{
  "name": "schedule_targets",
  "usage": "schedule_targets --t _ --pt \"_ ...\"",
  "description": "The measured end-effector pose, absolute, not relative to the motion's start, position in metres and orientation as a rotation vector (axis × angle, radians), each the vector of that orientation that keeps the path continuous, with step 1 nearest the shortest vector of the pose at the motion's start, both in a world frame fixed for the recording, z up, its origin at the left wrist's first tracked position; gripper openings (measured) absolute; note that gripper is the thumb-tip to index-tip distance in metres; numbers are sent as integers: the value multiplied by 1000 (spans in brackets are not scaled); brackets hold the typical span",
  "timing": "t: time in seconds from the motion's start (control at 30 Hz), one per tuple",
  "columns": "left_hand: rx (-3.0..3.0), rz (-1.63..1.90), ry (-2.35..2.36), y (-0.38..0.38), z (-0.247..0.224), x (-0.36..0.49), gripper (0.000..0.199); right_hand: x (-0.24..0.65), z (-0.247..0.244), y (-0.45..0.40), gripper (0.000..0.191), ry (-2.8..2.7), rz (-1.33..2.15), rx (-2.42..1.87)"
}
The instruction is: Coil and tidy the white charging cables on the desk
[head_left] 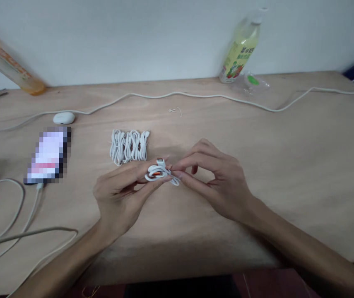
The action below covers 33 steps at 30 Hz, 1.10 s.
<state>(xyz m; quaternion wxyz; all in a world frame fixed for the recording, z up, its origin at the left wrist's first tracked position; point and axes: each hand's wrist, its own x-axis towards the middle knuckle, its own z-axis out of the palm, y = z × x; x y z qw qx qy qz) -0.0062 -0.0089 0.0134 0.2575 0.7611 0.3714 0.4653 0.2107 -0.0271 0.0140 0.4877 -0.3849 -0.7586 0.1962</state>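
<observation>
A coiled white cable (157, 170) with a connector showing orange inside is held up over the wooden table. My left hand (122, 188) is closed on the coil from the left, thumb below and fingers above. From the right, my right hand (215, 178) pinches at the coil's right end, around a thin tie and a small white loop. Its thumb and index fingertips meet there. Just behind my left hand, several bundled white cables (128, 145) lie side by side on the table.
A phone (48, 155) on a charging cord and a white earbud case (64, 118) lie left. A long white cord (177, 93) crosses the back. An orange bottle (12, 62) and a green-yellow bottle (240, 49) stand by the wall. Short white ties (177, 111) lie mid-table.
</observation>
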Motion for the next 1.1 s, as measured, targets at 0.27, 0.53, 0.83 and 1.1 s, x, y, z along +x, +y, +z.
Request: schedule_targets --t 0.27,0.53,0.83,1.1 --pt "2040 1256 1011 -9 10 -7 14 209 15 -27 13 -1935 272 -897" --pt "2067 1258 1032 -10 12 -4 10 209 15 -26 17 -2053 -10 -885" --pt "1852 1227 1071 -10 8 0 13 211 16 -27 21 -2096 -6 -876" --pt "1824 1237 1082 -13 13 0 11 209 18 -28 19 -1973 254 -887"
